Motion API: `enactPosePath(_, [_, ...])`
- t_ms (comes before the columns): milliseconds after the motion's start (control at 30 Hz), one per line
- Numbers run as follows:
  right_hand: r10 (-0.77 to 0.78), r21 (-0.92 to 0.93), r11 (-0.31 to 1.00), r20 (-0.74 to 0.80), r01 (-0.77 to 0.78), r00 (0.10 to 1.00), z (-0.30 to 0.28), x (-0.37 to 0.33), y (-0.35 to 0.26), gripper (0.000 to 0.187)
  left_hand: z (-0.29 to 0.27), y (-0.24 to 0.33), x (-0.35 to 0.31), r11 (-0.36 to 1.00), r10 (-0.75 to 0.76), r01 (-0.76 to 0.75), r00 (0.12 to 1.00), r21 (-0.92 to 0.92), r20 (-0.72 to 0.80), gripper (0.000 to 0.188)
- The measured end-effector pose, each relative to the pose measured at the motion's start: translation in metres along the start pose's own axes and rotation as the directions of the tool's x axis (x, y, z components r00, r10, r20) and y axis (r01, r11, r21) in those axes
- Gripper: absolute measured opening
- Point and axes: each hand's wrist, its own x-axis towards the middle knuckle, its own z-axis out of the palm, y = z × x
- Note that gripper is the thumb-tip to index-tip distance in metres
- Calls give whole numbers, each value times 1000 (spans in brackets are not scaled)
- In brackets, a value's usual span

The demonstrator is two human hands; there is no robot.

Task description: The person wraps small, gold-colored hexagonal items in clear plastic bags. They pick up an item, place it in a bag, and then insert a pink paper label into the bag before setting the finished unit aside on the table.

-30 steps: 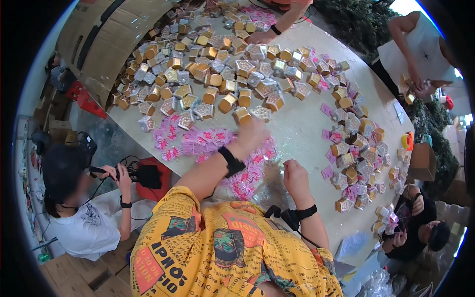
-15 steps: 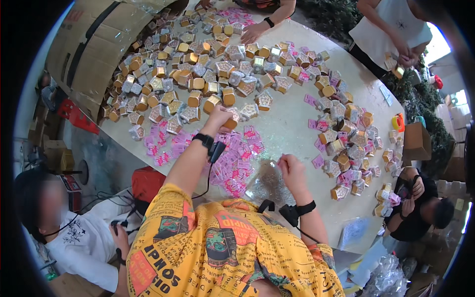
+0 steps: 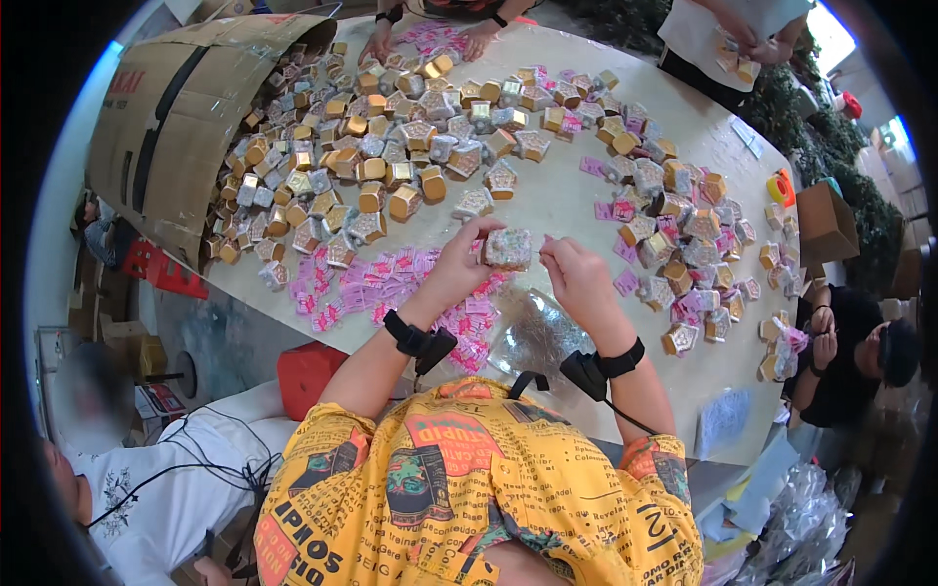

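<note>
My left hand (image 3: 461,262) is closed on the side of a small house-shaped ornament (image 3: 509,250), whose speckled, glittery white face is turned up. Close to its right side is my right hand (image 3: 582,280), thumb and fingers pinched together; whatever they grip, if anything, is too small to make out. Below the hands lies a clear plastic bag (image 3: 535,337) on the pale table (image 3: 576,220). Pink printed tags (image 3: 391,276) are spread beside and under my left forearm. Beyond, many gold and glittery white house ornaments (image 3: 405,202) cover the table.
More ornaments mixed with pink tags (image 3: 674,230) lie to the right. A large cardboard box (image 3: 161,146) rests on its side at the far left. A co-worker's hands (image 3: 479,39) reach in at the far edge. An orange tape roll (image 3: 781,188) sits near the right edge.
My left hand has drawn back from the pile with a house ornament and turned it in front of me. My right hand has moved up beside it, fingers pinched.
</note>
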Motion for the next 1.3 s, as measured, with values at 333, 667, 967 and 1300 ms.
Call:
enactPosePath(333, [-85,-96,992,-15,83,996,-9,-9,-7,9,3,4,-4,999,45,-46,998,23,41,53])
enactPosePath(667, [-82,-157,984,47,89,995,-8,-11,-9,11,4,12,-9,996,73,-75,996,56,45,51])
enactPosePath(967, [-61,-197,977,93,79,994,-8,-10,-12,13,2,12,-11,974,125,-129,992,186,31,51])
enactPosePath(1300, [-38,-207,977,96,58,995,-8,-12,-11,13,3,10,-10,977,106,-111,994,183,38,51])
